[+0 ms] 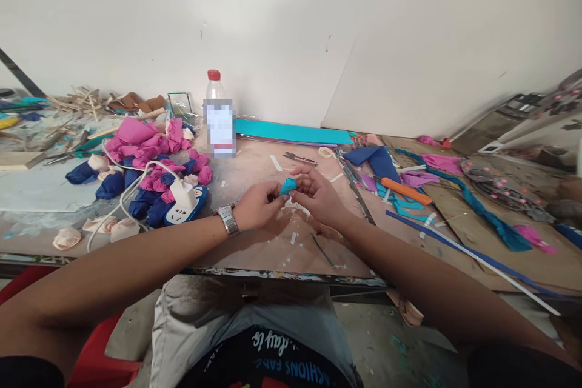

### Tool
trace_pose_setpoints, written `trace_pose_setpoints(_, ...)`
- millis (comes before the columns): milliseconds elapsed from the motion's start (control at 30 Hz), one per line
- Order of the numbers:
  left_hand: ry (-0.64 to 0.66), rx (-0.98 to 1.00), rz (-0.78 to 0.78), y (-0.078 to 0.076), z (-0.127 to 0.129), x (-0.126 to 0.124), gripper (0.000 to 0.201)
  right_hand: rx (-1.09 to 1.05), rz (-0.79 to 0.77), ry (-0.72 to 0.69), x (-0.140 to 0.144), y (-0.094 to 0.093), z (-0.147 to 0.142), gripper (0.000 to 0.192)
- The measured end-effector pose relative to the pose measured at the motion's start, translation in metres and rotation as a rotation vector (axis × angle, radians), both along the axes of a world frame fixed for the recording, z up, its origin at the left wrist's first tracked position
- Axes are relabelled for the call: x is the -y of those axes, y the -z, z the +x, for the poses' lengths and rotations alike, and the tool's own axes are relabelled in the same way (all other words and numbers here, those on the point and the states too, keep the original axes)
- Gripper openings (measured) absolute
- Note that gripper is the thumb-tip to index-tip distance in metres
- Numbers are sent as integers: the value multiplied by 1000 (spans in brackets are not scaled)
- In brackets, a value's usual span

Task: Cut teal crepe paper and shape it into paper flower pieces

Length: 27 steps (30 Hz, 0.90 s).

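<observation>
A small rolled piece of turquoise crepe paper (288,187) sits between my two hands, just above the table's middle. My left hand (257,203), with a metal watch on its wrist, pinches it from the left. From the right, my right hand (316,197) holds its lower edge between thumb and fingers, and some of its other fingers are raised. A flat strip of turquoise paper (291,131) lies along the wall behind. To the left is a heap of pink paper roses (136,139) mixed with navy and cream ones.
A bottle with a red cap (213,75) stands by the wall. A power strip (186,209) with a white cable lies near the roses. On the right are an orange utility knife (406,190), navy paper (373,160) and a long white stick (495,267). Behind my hands lies a tape roll (325,152).
</observation>
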State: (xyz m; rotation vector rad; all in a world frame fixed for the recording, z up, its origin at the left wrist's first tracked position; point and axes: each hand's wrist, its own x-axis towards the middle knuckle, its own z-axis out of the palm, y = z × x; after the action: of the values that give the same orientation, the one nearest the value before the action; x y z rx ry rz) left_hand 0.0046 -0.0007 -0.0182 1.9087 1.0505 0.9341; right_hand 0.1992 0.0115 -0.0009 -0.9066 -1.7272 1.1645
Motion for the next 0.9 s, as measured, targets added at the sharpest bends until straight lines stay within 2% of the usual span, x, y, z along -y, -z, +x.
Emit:
trace_pose_setpoints(200,33,125,-95,3,-1,-4,32,30,9,-35,-3,4,3,41)
trace_pose_setpoints(500,30,136,-133,0,-3,-6,31,13,40,-7,1,-1,-1,34)
trace_pose_setpoints(700,54,234,-220,-2,-2,-6,29,-35,-14,-12,-3,3,2,40)
trace_pose_setpoints(800,19,335,-322,-6,0,-4,25,-35,42,21,-4,4,5,34)
trace_pose_setpoints(900,-9,383,-386,-9,1,-2,23,88,171,25,-4,2,9,22)
